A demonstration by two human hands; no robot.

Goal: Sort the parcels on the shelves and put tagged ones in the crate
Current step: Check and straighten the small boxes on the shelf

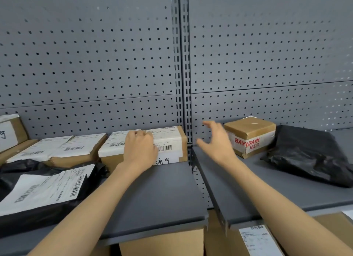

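Observation:
A brown cardboard parcel with white shipping labels [168, 143] stands at the back of the left shelf [164, 194], against the pegboard. My left hand [140, 148] lies on its top and front, fingers curled over the label. My right hand [216, 141] hovers open above the right shelf [267, 187], fingers spread, just left of a small taped brown box with red lettering [252, 136], not touching it. A black plastic mailer [309, 154] lies further right. No crate is in view.
Left of the held parcel lie flat labelled parcels [63, 150], a black mailer with a large white label [44, 190], and a box at the far left edge [9, 133]. Cardboard boxes [162, 242] sit on the level below. A slotted upright [184, 64] divides the pegboard.

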